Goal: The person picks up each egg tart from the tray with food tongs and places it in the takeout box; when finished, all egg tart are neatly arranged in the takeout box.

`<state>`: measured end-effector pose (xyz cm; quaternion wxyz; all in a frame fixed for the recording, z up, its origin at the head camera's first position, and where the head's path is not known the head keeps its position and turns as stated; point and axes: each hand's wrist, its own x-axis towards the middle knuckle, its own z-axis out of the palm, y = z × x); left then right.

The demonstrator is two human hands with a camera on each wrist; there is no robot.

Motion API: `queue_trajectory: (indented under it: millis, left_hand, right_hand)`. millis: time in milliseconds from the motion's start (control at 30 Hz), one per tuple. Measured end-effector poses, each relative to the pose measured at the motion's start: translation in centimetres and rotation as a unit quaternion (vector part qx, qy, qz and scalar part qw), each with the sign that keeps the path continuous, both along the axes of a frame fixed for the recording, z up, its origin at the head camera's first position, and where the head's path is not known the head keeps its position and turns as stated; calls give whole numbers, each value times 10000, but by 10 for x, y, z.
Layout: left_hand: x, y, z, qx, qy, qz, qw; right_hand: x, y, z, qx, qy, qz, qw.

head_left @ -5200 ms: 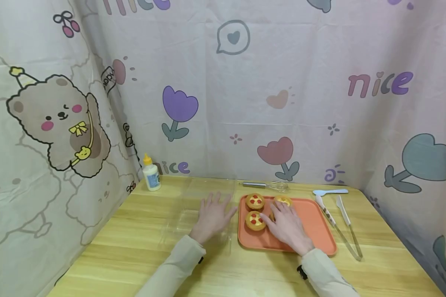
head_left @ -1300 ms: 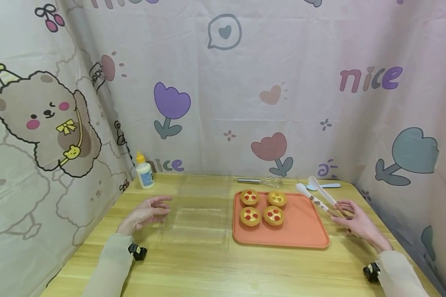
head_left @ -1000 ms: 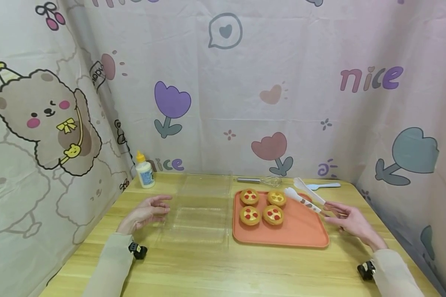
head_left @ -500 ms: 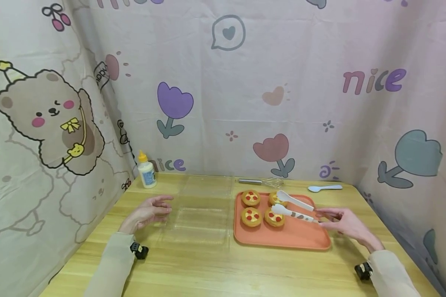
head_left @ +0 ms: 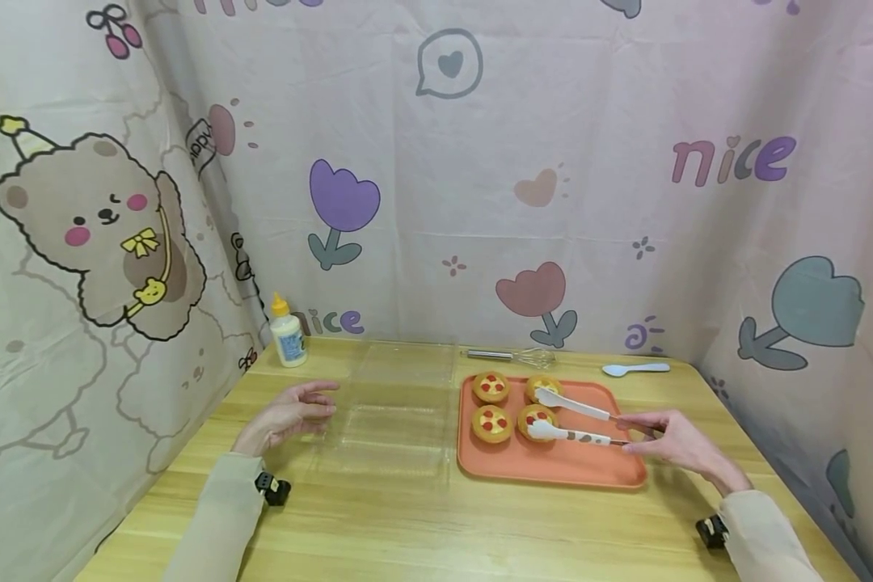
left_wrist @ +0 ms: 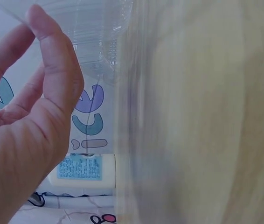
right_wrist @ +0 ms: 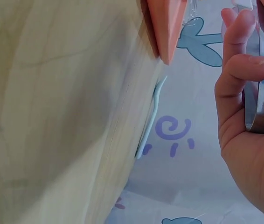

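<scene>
In the head view my right hand (head_left: 680, 443) grips tongs (head_left: 585, 436) with a metal bend and pale arms. The arms stand apart. Their tips overlap the front right egg tart (head_left: 527, 416) and the back right tart (head_left: 535, 380); contact cannot be told. Several such toy tarts, topped with red or yellow pieces, sit on the orange tray (head_left: 589, 469). My left hand (head_left: 284, 419) is at the left edge of an open clear plastic box (head_left: 396, 440). In the left wrist view, thumb and finger pinch the plastic box (left_wrist: 92, 51) at its edge.
A white bottle with a yellow cap (head_left: 288, 339) stands at the back left. Behind the tray lies a whisk (head_left: 509, 356). A pale blue spoon (head_left: 636, 369) is at the back right. Printed curtains (head_left: 436, 202) close off the back and left of the wooden table (head_left: 436, 533).
My right hand went from the tarts to the tongs, lifted them and swung them left over the tray, tips now lower. My left hand shifted from over the box to its left edge, then stayed.
</scene>
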<state>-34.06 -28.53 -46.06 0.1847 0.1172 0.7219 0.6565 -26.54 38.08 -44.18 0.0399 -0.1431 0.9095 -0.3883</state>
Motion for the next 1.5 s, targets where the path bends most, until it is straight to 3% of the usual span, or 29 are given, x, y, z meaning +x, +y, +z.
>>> queue_trajectory:
  millis: [400, 833, 1267, 1500]
  left_hand:
    - [2, 0, -2, 51, 21, 0, 10000]
    - [3, 2, -5, -3, -131, 227, 9997]
    - [1, 0, -2, 227, -207, 214, 9993]
    - [-2, 0, -4, 283, -178, 77, 9994]
  right_hand:
    - [-1, -2, -6, 396, -20, -21, 9992]
    - [6, -6, -8, 169, -103, -299, 9994]
    - [2, -21, 2, -374, -102, -562, 9977]
    - [-2, -38, 9, -108, 35, -741, 9972]
